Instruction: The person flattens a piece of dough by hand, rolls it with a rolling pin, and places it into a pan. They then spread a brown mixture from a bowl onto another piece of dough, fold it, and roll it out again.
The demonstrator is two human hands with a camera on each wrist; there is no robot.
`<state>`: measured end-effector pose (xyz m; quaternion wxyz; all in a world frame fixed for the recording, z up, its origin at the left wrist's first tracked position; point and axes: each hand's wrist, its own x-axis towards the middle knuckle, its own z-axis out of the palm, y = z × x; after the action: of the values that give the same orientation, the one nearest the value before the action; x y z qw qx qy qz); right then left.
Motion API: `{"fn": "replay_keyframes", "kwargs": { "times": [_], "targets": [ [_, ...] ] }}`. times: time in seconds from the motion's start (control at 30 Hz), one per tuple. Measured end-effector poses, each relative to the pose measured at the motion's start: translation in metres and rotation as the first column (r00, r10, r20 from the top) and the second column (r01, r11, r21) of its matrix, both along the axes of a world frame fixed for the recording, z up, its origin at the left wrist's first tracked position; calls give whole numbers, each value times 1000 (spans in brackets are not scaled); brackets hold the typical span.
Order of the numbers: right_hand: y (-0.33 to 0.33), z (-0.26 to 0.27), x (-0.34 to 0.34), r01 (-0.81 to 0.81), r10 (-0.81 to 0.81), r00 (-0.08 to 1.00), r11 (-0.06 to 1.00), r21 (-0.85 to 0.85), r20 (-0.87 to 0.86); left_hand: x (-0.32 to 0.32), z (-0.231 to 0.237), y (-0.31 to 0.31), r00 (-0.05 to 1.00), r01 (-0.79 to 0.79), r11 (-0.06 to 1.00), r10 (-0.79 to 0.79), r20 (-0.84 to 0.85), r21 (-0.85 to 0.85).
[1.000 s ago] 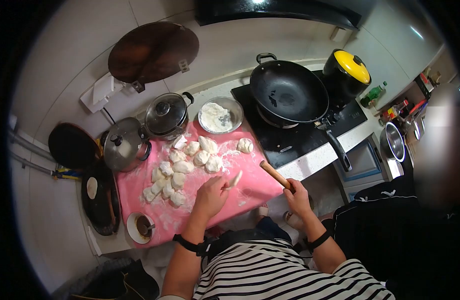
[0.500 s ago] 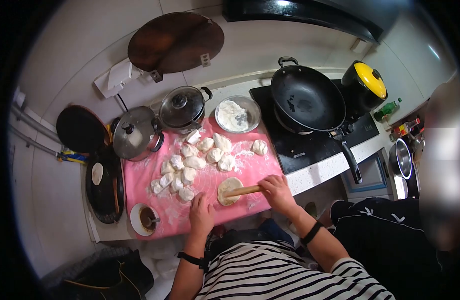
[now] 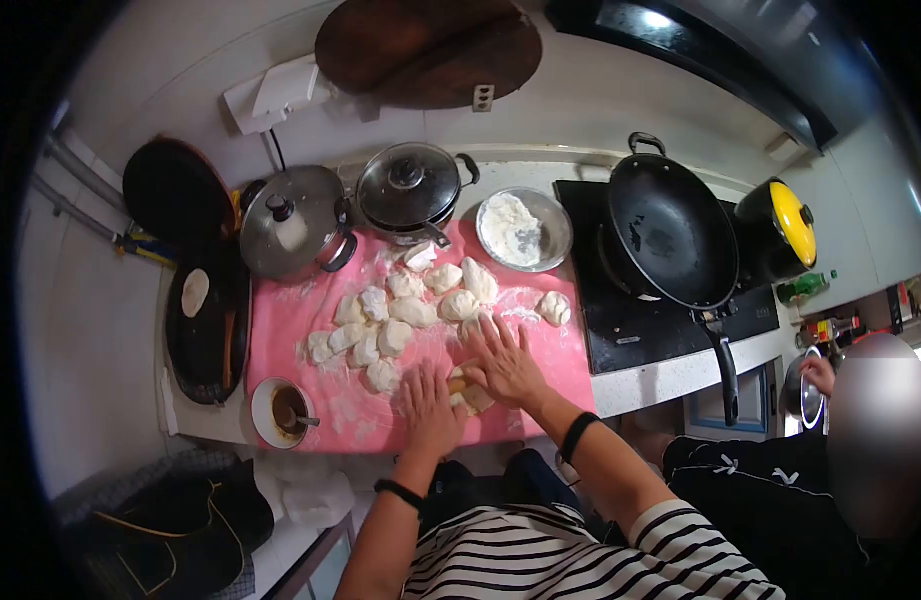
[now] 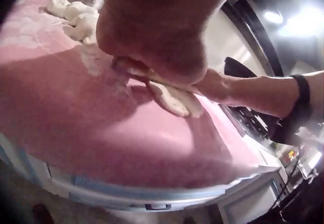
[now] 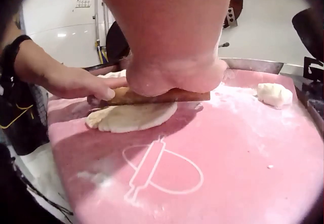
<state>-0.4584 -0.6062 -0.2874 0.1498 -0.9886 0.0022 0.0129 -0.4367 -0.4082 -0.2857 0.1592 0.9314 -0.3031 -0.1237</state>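
Observation:
Both hands lie on a wooden rolling pin (image 5: 196,96) over a flat round of dough (image 5: 134,118) on the pink mat (image 3: 556,385). My left hand (image 3: 433,415) rests at the pin's left end with its fingers stretched forward. The right hand (image 3: 506,368) presses the pin with its palm, fingers straight and spread. In the head view the hands hide most of the pin and part of the dough. Several floury dough lumps (image 3: 413,311) cluster just beyond the hands, and a single lump (image 3: 554,308) sits apart at the right.
A metal bowl of flour (image 3: 516,230) stands at the mat's back edge, beside two lidded pots. At front left is a bowl (image 3: 262,418) of brown sauce with a spoon. An open griddle (image 3: 196,350) holds a flatbread. Right are a wok (image 3: 671,235) and another person.
A second ago the left hand held the dough piece and the right hand the raised pin. The dough now lies flat on the mat, the pin across it under both hands.

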Motion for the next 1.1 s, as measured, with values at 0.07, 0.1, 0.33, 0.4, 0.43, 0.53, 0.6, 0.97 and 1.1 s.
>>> {"fn": "replay_keyframes", "kwargs": {
  "times": [0.07, 0.1, 0.33, 0.4, 0.43, 0.53, 0.6, 0.97, 1.1],
  "targets": [
    [0, -2, 16, 35, -35, 999, 999, -6, 18, 11, -4, -6, 999, -47, 999, 47, 20, -16],
    [1, -2, 20, 58, -57, 998, 998, -9, 28, 12, -5, -6, 997, -65, 998, 66, 32, -24],
    [-4, -4, -30, -42, 41, 994, 999, -4, -97, -47, 12, 2, 991, -36, 998, 28, -132, -55],
    [-2, -4, 13, -23, 24, 999, 999, -23, 34, -10, 6, -8, 990, -144, 989, 144, -1, -35],
    [-1, -4, 18, -23, 23, 999, 1000, -8, 24, -5, 3, -9, 989, -147, 989, 147, -3, -24],
    [-4, -3, 6, -24, 25, 999, 999, 28, -26, -12, 8, -9, 990, -102, 994, 99, -99, -25],
    [-8, -9, -42, -27, 28, 995, 1000, 11, -100, -49, 18, -3, 981, -51, 996, 35, -191, -78],
    [-11, -5, -20, 61, -60, 995, 998, 8, -77, -40, 18, -12, 981, -36, 995, 18, -193, -94],
    [-13, -10, -15, 68, -69, 995, 998, -10, -68, -29, 4, -18, 996, -33, 999, 31, -79, -15]
  ]
}}
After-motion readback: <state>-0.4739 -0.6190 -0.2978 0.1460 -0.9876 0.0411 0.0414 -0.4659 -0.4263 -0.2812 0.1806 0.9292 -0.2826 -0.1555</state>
